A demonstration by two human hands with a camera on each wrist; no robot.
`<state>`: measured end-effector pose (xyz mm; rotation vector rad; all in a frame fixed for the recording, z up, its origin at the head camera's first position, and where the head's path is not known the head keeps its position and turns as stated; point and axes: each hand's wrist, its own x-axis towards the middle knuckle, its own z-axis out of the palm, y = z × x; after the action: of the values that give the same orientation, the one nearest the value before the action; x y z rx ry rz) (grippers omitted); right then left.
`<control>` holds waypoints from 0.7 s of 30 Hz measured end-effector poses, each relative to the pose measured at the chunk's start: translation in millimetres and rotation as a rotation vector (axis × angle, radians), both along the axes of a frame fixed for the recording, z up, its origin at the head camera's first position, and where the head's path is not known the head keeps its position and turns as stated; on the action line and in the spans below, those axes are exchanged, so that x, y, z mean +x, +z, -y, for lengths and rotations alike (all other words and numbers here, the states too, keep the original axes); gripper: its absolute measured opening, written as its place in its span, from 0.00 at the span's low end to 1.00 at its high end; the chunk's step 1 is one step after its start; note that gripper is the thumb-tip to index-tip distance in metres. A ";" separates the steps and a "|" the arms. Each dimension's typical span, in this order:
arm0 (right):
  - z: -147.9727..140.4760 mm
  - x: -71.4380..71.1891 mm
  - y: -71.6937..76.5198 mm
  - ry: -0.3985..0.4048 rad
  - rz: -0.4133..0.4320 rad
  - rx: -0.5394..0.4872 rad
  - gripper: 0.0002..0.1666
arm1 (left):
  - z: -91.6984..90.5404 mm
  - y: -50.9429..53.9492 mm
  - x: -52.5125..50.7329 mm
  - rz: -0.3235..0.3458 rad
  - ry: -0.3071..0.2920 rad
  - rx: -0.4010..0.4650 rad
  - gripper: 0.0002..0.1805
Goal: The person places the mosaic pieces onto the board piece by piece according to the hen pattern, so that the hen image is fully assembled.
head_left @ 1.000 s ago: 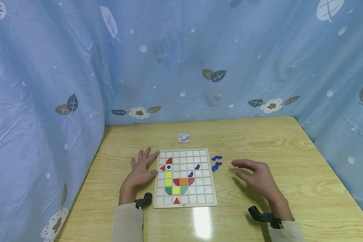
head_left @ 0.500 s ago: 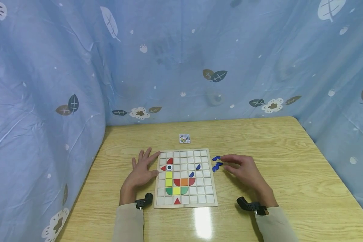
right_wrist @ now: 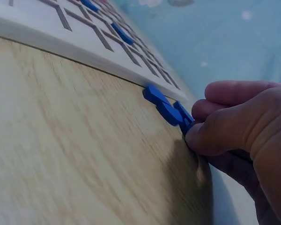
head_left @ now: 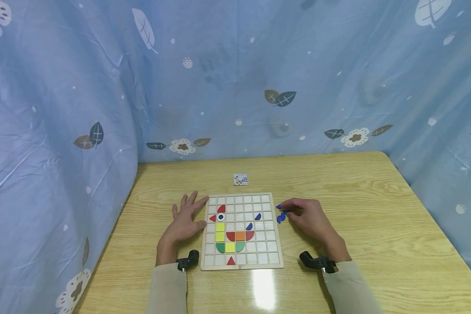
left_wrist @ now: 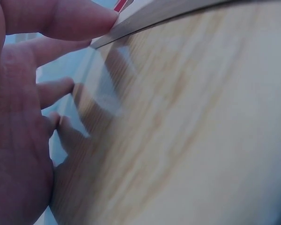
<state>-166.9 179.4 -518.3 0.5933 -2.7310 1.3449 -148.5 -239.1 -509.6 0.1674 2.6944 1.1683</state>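
Note:
A wooden grid board lies on the table, with red, yellow, green, orange and blue pieces forming a bird-like figure in its cells. My left hand rests at the board's left edge, fingers spread, with thumb and index finger touching the rim. Beside the right edge, my right hand pinches a blue leaf-shaped piece between thumb and fingers; the fingers partly hide it. Other loose blue pieces lie between that hand and the board. Two blue pieces sit in cells on the board's right half.
A small printed picture card lies behind the board, showing a similar figure on a grid. The wooden table runs back to a blue patterned curtain, which also hangs at both sides. Black wrist cameras sit on both wrists.
My right hand has moved left to the loose blue pieces, and its thumb and fingers have closed on one. The left hand has stayed at the board's edge.

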 end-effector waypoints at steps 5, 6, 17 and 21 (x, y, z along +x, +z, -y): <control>-10.1 5.7 3.5 -0.056 -0.028 0.031 0.17 | -1.7 1.2 -0.3 0.008 -0.010 -0.005 0.48; -11.5 6.7 5.0 -0.058 -0.031 0.039 0.18 | -1.8 1.7 -0.3 0.007 -0.009 -0.006 0.48; 9.2 12.5 33.6 0.082 -0.113 0.044 0.18 | -0.4 2.8 0.4 0.011 0.000 -0.014 0.48; 23.9 12.9 36.9 0.159 -0.111 0.050 0.16 | -0.1 1.9 0.2 0.009 -0.005 -0.010 0.48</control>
<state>-154.1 155.5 -481.4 0.8774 -2.6850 1.2347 -148.3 -239.0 -507.7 0.1674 2.6901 1.1516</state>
